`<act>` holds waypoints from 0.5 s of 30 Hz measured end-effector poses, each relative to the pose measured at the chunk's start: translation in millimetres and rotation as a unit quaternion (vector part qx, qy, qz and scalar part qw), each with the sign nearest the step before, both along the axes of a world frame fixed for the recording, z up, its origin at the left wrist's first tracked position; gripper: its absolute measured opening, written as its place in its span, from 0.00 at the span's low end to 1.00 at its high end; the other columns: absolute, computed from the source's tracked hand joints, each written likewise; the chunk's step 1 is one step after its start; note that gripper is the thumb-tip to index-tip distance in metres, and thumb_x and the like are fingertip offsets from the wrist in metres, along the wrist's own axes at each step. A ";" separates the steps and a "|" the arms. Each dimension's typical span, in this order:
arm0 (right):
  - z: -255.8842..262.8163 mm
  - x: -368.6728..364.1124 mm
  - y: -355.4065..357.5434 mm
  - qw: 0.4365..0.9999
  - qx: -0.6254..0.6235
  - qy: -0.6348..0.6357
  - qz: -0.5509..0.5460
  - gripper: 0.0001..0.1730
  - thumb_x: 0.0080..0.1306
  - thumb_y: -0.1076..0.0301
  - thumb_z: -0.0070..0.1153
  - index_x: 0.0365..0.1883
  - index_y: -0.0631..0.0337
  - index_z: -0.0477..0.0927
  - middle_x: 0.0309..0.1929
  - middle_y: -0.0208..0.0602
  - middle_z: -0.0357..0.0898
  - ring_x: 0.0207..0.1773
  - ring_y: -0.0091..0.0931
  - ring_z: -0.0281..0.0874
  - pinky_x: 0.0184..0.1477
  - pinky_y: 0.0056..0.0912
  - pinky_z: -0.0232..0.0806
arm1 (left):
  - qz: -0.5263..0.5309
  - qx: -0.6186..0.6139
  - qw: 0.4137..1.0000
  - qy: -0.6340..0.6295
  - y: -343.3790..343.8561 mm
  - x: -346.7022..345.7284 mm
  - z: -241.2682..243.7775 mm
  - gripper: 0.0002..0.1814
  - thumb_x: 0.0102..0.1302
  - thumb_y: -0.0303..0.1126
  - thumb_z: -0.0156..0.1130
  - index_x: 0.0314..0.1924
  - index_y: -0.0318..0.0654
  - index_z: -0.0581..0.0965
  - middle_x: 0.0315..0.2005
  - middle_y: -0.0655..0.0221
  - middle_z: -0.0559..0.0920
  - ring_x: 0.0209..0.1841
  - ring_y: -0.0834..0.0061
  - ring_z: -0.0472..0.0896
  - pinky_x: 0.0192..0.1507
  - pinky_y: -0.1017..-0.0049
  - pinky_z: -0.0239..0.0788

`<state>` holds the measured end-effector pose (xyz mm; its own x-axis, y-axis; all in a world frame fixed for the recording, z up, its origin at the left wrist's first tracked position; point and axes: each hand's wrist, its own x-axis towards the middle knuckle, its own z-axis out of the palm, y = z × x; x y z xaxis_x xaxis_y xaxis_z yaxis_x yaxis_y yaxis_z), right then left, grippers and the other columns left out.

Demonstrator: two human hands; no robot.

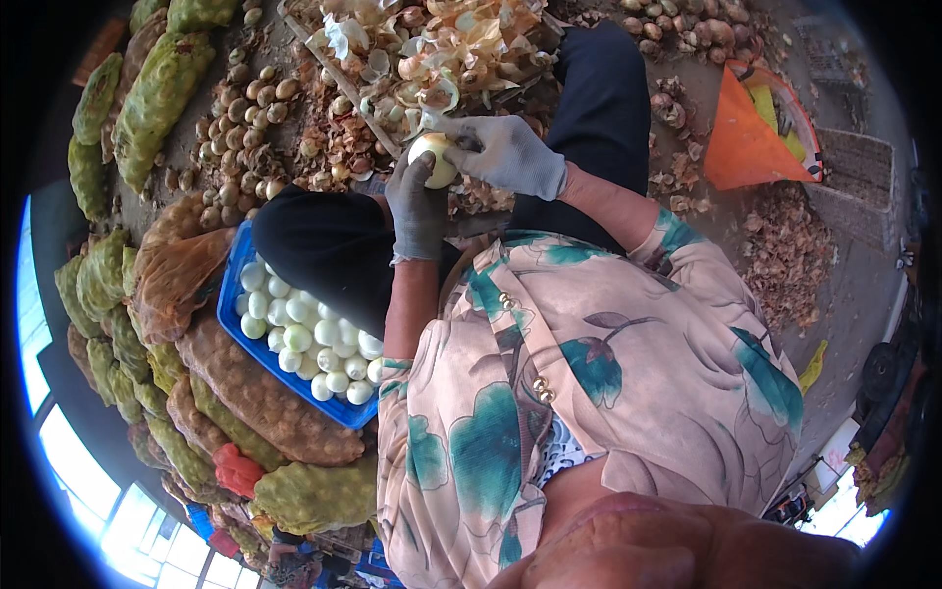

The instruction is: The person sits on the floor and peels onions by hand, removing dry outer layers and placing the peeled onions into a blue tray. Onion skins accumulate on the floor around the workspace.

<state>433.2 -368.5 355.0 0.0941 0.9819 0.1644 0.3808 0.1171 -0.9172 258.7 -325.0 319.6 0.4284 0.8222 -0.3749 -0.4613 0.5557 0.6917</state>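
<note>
My left hand (418, 210), in a grey knit glove with dirty fingers, holds a pale onion (440, 166) over the gap between my knees. The onion is largely bare, with a yellowish-brown patch near its top. Against its right side is my gloved right hand (515, 153), fingers bent. A blurred whitish strip shows by those fingers, and I cannot tell whether they grip it or a small tool. Just beyond both hands, a wood-edged tray (346, 87) carries a heap of dry onion skins (471, 44).
A blue plastic crate (229, 294) of peeled onions stands by my left knee. Unpeeled onions (239, 121) lie on the floor at left, beside full mesh sacks (158, 110). At right are an orange cloth (747, 140), a grey crate (854, 210) and a skin pile (784, 258).
</note>
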 end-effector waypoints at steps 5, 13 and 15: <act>-0.1 -1.0 5.6 0.965 0.085 -0.248 -0.022 0.13 0.64 0.65 0.67 0.45 0.62 0.86 0.36 0.42 0.87 0.32 0.34 0.86 0.38 0.33 0.78 | 0.003 0.055 0.995 0.088 -5.5 -0.2 15.3 0.32 0.64 0.35 0.66 0.64 0.22 0.73 0.51 0.58 0.83 0.52 0.67 0.83 0.56 0.70 0.75; -11.2 28.9 35.4 0.955 -0.204 0.174 -0.129 0.16 0.66 0.61 0.66 0.37 0.69 0.85 0.25 0.42 0.84 0.23 0.25 0.83 0.27 0.31 0.74 | -0.042 0.101 0.994 0.013 -4.7 -3.9 34.1 0.45 0.53 0.36 0.73 0.68 0.20 0.69 0.54 0.53 0.82 0.53 0.61 0.84 0.58 0.66 0.77; -11.9 37.4 34.8 0.935 -0.189 0.263 -0.143 0.18 0.67 0.60 0.67 0.39 0.72 0.84 0.26 0.43 0.85 0.22 0.20 0.81 0.24 0.27 0.72 | -0.050 0.102 0.993 -0.025 -3.9 -5.9 35.7 0.47 0.51 0.36 0.74 0.69 0.20 0.67 0.55 0.52 0.81 0.54 0.60 0.84 0.60 0.65 0.77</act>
<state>470.7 -333.7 343.2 0.3326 0.8825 -0.3326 -0.1694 -0.2910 -0.9416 252.8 -328.8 355.3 0.5261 0.8308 -0.1816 -0.4466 0.4517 0.7724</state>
